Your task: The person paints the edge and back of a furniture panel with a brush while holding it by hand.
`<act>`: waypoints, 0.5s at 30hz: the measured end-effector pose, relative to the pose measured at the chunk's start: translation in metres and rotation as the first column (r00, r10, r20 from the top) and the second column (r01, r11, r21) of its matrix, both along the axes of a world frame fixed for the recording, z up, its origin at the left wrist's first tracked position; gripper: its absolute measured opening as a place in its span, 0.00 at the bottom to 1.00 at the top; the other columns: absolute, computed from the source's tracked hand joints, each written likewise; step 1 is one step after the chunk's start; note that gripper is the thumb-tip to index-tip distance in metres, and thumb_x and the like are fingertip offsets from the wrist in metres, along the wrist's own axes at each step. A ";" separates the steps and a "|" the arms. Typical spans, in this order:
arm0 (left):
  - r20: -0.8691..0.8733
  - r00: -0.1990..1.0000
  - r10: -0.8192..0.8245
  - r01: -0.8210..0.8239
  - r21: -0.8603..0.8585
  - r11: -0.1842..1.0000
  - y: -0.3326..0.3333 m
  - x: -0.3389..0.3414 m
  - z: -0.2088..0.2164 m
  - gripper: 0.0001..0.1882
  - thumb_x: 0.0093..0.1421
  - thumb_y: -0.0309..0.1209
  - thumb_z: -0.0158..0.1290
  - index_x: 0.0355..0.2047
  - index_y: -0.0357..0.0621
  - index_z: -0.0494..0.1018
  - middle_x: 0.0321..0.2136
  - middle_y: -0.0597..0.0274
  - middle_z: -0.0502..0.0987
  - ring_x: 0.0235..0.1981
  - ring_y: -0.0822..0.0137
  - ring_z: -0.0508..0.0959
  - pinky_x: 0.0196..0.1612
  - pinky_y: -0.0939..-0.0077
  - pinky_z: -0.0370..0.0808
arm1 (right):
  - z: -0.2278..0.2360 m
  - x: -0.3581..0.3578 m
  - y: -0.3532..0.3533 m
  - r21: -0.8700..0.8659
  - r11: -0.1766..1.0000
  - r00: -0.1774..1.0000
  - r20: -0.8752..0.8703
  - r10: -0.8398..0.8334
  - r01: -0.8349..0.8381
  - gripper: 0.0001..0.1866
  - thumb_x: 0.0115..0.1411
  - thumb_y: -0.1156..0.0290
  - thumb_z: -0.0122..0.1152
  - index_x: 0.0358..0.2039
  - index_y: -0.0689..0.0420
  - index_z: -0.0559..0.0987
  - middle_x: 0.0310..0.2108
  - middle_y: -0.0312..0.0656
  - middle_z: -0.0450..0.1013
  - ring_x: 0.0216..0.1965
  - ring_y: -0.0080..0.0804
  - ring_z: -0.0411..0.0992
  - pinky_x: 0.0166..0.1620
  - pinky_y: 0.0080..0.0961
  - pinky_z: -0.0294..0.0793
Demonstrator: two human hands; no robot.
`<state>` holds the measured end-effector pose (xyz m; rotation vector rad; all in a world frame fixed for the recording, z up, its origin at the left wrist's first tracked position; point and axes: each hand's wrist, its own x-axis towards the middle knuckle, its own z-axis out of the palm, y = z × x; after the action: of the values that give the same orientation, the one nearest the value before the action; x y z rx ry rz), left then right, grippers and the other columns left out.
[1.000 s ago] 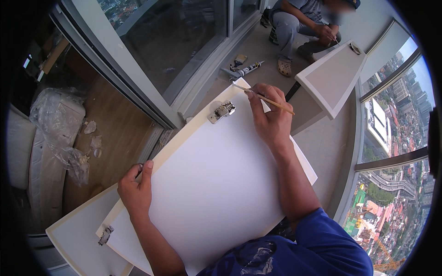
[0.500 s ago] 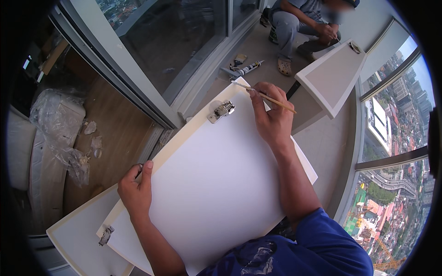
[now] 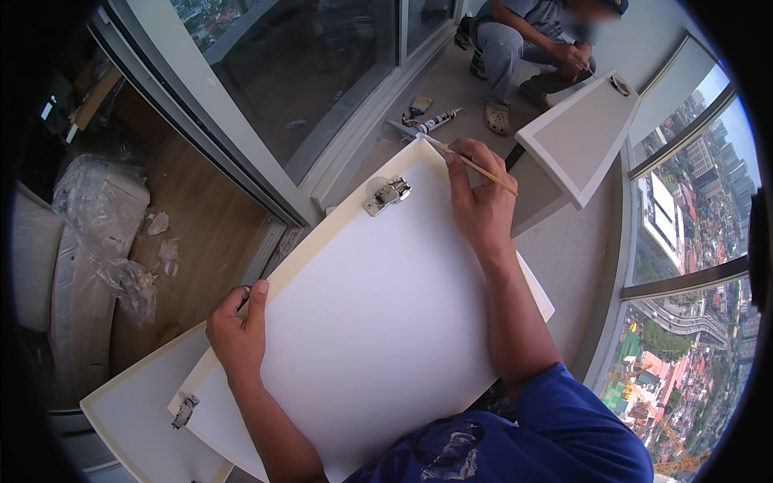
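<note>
A white cabinet door (image 3: 370, 314) with a cream-coloured border lies across in front of me. Two metal hinges (image 3: 389, 196) are fixed along its left side, the second hinge (image 3: 185, 410) close to the near left corner. My left hand (image 3: 239, 330) grips the door's left edge, thumb on top and fingers over the side. Pinched in my right hand (image 3: 483, 201) is a thin paintbrush (image 3: 487, 175) with a wooden handle. The brush's tip is at the door's far corner, by the edge; whether it touches cannot be made out.
Another white panel (image 3: 137, 402) lies lower left, partly under the door. Ahead are a caulking gun (image 3: 435, 121) and a wide brush (image 3: 419, 105) on the floor. A person (image 3: 523, 48) crouches behind another white panel (image 3: 576, 141). Plastic wrap (image 3: 101, 209) lies left; windows line the right.
My right hand has shifted slightly to the right, carrying the brush tip a little right along the door's far corner. The left hand and the door stay where they were.
</note>
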<state>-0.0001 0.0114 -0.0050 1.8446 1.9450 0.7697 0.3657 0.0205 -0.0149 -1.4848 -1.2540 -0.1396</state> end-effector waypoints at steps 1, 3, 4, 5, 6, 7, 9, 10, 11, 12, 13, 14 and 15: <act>0.003 1.000 -0.001 0.001 0.002 1.000 0.000 0.000 -0.001 0.28 0.67 0.54 0.64 0.33 0.34 0.83 0.25 0.48 0.83 0.29 0.51 0.81 0.38 0.59 0.76 | 0.000 0.000 0.000 0.003 1.000 1.000 0.002 -0.004 0.004 0.07 0.66 0.76 0.68 0.44 0.55 0.84 0.40 0.41 0.84 0.42 0.47 0.80 0.55 0.40 0.77; 0.010 1.000 -0.003 0.003 0.007 1.000 0.000 -0.001 -0.001 0.28 0.67 0.54 0.64 0.33 0.34 0.83 0.25 0.48 0.82 0.29 0.51 0.81 0.38 0.58 0.76 | 0.001 -0.001 -0.001 0.007 1.000 1.000 0.000 0.007 -0.007 0.07 0.66 0.76 0.68 0.45 0.55 0.84 0.40 0.41 0.85 0.42 0.47 0.80 0.55 0.40 0.77; 0.014 1.000 -0.005 0.005 0.010 1.000 -0.001 -0.001 -0.001 0.28 0.67 0.54 0.64 0.33 0.34 0.83 0.26 0.48 0.82 0.29 0.51 0.81 0.38 0.58 0.76 | 0.002 -0.003 -0.003 0.009 1.000 1.000 -0.005 0.021 -0.021 0.07 0.66 0.76 0.68 0.45 0.55 0.84 0.40 0.41 0.85 0.42 0.47 0.80 0.55 0.40 0.77; 0.018 1.000 -0.007 0.007 0.013 1.000 -0.001 -0.001 -0.001 0.28 0.67 0.54 0.64 0.33 0.34 0.83 0.26 0.48 0.82 0.29 0.51 0.81 0.38 0.58 0.76 | 0.002 -0.004 -0.004 0.011 0.999 0.999 -0.010 0.036 -0.036 0.07 0.66 0.76 0.68 0.45 0.55 0.84 0.40 0.41 0.85 0.42 0.47 0.80 0.56 0.41 0.77; 0.011 1.000 -0.003 0.003 0.008 1.000 -0.001 0.000 0.000 0.28 0.67 0.54 0.64 0.33 0.34 0.83 0.26 0.48 0.82 0.29 0.50 0.81 0.38 0.58 0.76 | 0.002 -0.004 -0.003 0.003 1.000 1.000 -0.009 0.029 -0.029 0.07 0.66 0.76 0.68 0.44 0.55 0.84 0.40 0.41 0.85 0.42 0.46 0.80 0.56 0.41 0.77; 0.004 1.000 0.000 0.000 0.002 1.000 -0.001 0.000 0.000 0.28 0.67 0.54 0.64 0.33 0.34 0.83 0.26 0.48 0.82 0.29 0.50 0.81 0.38 0.58 0.76 | 0.000 -0.003 -0.002 -0.004 1.000 1.000 -0.009 0.022 -0.022 0.07 0.66 0.76 0.68 0.44 0.55 0.84 0.40 0.41 0.84 0.42 0.46 0.80 0.57 0.40 0.76; -0.003 1.000 0.001 -0.001 -0.001 1.000 -0.001 0.000 0.000 0.28 0.67 0.54 0.64 0.33 0.34 0.83 0.26 0.48 0.82 0.29 0.50 0.81 0.38 0.58 0.76 | -0.001 -0.001 -0.001 -0.005 1.000 1.000 -0.002 0.008 -0.008 0.07 0.66 0.76 0.68 0.44 0.55 0.83 0.40 0.42 0.84 0.42 0.46 0.80 0.57 0.40 0.76; -0.003 1.000 -0.002 0.002 0.000 1.000 0.000 0.000 0.000 0.28 0.67 0.54 0.64 0.33 0.34 0.83 0.26 0.48 0.82 0.29 0.50 0.81 0.38 0.58 0.76 | 0.000 0.000 -0.001 0.002 1.000 1.000 0.003 0.000 0.000 0.07 0.66 0.76 0.68 0.44 0.56 0.83 0.40 0.42 0.84 0.42 0.46 0.80 0.57 0.40 0.76; -0.004 1.000 -0.006 0.006 0.001 1.000 0.000 0.000 0.000 0.28 0.67 0.54 0.64 0.33 0.34 0.83 0.26 0.48 0.82 0.29 0.50 0.81 0.38 0.58 0.76 | 0.000 0.001 0.000 0.010 1.000 1.000 0.009 -0.007 0.007 0.07 0.66 0.76 0.68 0.44 0.56 0.83 0.40 0.42 0.84 0.42 0.46 0.80 0.58 0.40 0.76; -0.002 1.000 -0.005 0.005 0.006 1.000 -0.001 0.000 0.000 0.28 0.67 0.54 0.64 0.33 0.34 0.83 0.26 0.48 0.82 0.29 0.50 0.81 0.38 0.58 0.76 | 0.001 0.000 -0.001 0.020 1.000 1.000 0.018 0.003 -0.004 0.07 0.66 0.76 0.68 0.44 0.56 0.83 0.40 0.42 0.84 0.42 0.46 0.81 0.58 0.40 0.76; -0.001 1.000 -0.005 0.005 0.011 1.000 -0.001 0.000 0.000 0.28 0.67 0.54 0.64 0.33 0.34 0.83 0.26 0.48 0.82 0.29 0.50 0.81 0.38 0.58 0.76 | 0.002 -0.001 -0.002 0.031 0.999 1.000 0.027 0.013 -0.014 0.07 0.66 0.77 0.68 0.44 0.56 0.83 0.40 0.42 0.84 0.41 0.46 0.81 0.58 0.40 0.76; 0.001 1.000 -0.004 0.004 0.015 1.000 -0.001 -0.001 -0.001 0.28 0.67 0.54 0.64 0.33 0.34 0.83 0.26 0.48 0.82 0.29 0.50 0.81 0.38 0.58 0.76 | 0.002 -0.002 -0.002 0.042 0.999 0.999 0.035 0.023 -0.025 0.07 0.66 0.77 0.68 0.44 0.56 0.83 0.40 0.42 0.84 0.41 0.46 0.81 0.58 0.41 0.76; 0.004 1.000 -0.004 0.004 0.011 1.000 -0.001 -0.001 -0.001 0.29 0.67 0.54 0.64 0.33 0.34 0.83 0.26 0.48 0.82 0.28 0.50 0.81 0.38 0.58 0.76 | 0.001 -0.002 -0.002 0.034 0.999 0.999 0.035 0.015 -0.016 0.07 0.65 0.77 0.68 0.44 0.56 0.83 0.39 0.42 0.84 0.41 0.46 0.81 0.58 0.41 0.76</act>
<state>-0.0006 0.0105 -0.0058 1.8514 1.9378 0.7845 0.3638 0.0183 -0.0134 -1.4481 -1.2851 -0.1762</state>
